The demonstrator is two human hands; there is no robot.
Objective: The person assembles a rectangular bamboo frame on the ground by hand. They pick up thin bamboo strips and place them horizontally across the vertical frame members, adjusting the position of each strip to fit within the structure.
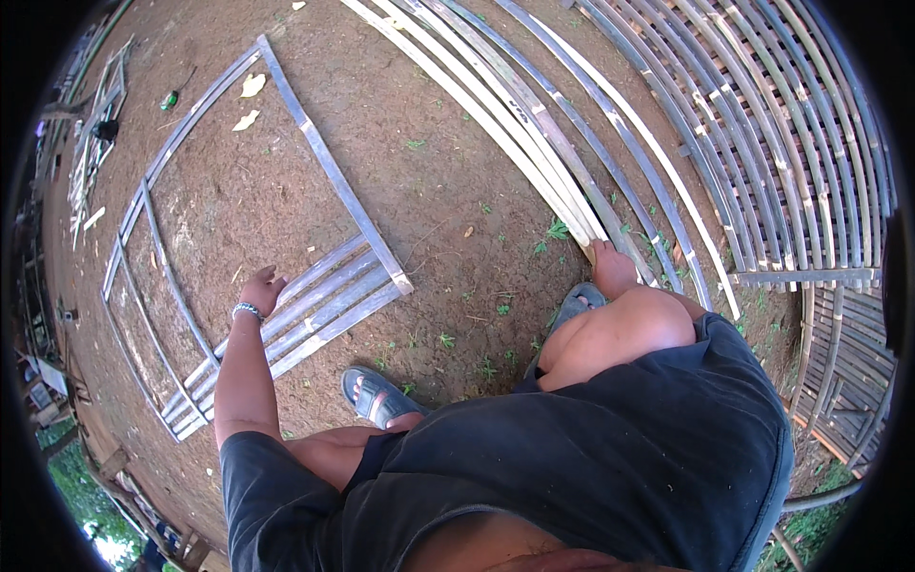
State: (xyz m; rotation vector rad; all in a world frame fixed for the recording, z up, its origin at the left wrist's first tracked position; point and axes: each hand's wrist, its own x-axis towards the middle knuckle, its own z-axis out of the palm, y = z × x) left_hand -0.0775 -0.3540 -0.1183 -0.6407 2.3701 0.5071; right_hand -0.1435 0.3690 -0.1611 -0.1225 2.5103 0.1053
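A frame of split-bamboo slats [329, 319] lies on the ground at my left, with several slats laid side by side along its near end. Just above those slats is my left hand [259, 290], wearing a bracelet [248, 311]; its fingers are apart and nothing shows in them. At my right, long pale bamboo strips [548, 176] lie in a bundle on the soil. My right hand [615, 269] reaches down beside my knee and is closed on the near end of a bamboo strip there. Part of that hand's grip is hidden by its back.
Slatted bamboo panels [762, 124] stand at the right. More dark bamboo strips [624, 133] lie between them and the pale bundle. My sandalled feet [381, 398] rest on bare soil with small weeds. At far left are a pile of sticks [95, 143] and a green bottle-like object [170, 99].
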